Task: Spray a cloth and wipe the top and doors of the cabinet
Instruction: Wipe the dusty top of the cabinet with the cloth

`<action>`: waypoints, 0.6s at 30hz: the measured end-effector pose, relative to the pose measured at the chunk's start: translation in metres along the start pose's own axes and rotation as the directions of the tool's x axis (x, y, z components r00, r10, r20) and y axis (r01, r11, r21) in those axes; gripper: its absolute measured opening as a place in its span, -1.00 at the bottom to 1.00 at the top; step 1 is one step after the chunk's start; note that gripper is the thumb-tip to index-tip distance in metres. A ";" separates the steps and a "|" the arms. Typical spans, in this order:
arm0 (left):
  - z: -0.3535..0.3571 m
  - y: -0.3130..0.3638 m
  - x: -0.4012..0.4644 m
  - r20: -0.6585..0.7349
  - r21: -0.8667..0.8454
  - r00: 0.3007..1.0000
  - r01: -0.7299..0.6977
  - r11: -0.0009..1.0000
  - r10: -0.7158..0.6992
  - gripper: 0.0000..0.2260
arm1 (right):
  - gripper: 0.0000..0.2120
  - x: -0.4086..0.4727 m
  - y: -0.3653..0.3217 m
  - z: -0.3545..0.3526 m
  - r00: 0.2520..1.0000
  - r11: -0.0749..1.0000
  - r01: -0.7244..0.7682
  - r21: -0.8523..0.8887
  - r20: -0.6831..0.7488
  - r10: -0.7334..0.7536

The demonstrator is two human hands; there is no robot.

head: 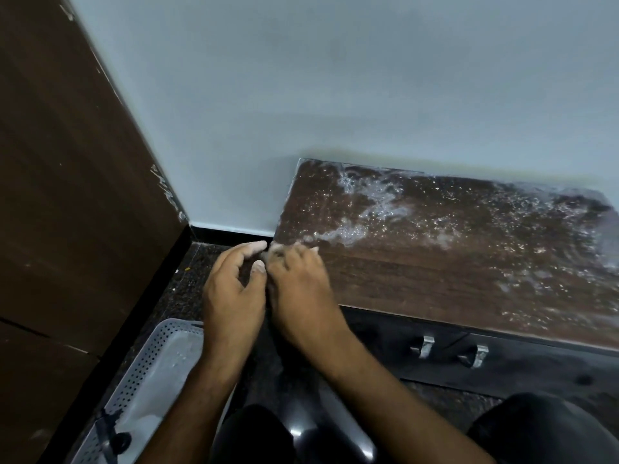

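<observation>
Both hands meet at centre frame, at the near-left corner of the cabinet top: left hand w/ fingers loosely curved, thumb and forefinger apart; right hand curled over smthg small and dark, prob. the cloth, mostly hidden so can't tell for sure. Top is wet w/ foamy spray toward right of frame, likely slick. Cloth should be soft and light; bunch it under the palm. Doors lower right, not yet wiped by the look of it.

**Low cabinet wet with spray against pale wall**

A low cabinet with a dark wood-grain top stands against the wall, filling the frame from centre toward 3 o'clock. Droplets and whitish foamy streaks cover the top, thickest near its far-left corner. Two dark doors below, toward 5 o'clock, carry metal handles side by side.
</observation>
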State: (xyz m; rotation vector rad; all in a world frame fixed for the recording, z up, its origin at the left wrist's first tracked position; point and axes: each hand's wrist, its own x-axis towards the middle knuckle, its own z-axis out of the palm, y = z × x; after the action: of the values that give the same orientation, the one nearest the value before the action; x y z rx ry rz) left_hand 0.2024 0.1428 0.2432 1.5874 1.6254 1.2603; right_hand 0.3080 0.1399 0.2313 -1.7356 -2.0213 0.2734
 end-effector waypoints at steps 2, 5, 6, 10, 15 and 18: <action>0.002 0.004 0.002 -0.002 0.008 1.000 -0.024 1.000 0.024 -0.71 | -0.58 -0.019 0.001 0.000 0.994 0.995 0.103 0.016 0.029 -0.103; 0.002 0.006 0.000 0.062 0.027 0.993 -0.100 0.995 0.098 -0.72 | -0.57 -0.034 0.040 -0.020 0.999 0.999 0.039 0.038 -0.033 -0.037; 0.002 0.007 -0.002 0.088 0.033 0.989 -0.125 0.992 0.121 -0.72 | -0.59 -0.033 0.056 -0.029 0.998 0.998 -0.051 0.045 -0.046 0.053; 0.009 0.013 -0.011 0.149 0.031 0.980 -0.138 0.990 0.132 -0.71 | -0.58 -0.011 0.077 -0.039 0.950 0.950 -0.305 -0.070 -0.096 0.298; 0.024 0.023 -0.005 0.121 0.047 0.984 -0.141 0.989 0.134 -0.71 | -0.63 -0.008 0.036 -0.014 0.999 0.999 -0.042 -0.022 -0.005 0.041; 0.037 0.030 -0.004 0.207 0.052 0.962 -0.192 0.980 0.178 -0.74 | -0.64 -0.011 0.079 -0.043 0.995 0.996 -0.087 -0.026 -0.055 0.086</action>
State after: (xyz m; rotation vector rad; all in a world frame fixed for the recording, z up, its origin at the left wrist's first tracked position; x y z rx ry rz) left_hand 0.2496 0.1441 0.2530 1.8829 1.4374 1.1004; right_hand 0.3985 0.1378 0.2318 -1.8310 -1.9238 0.2235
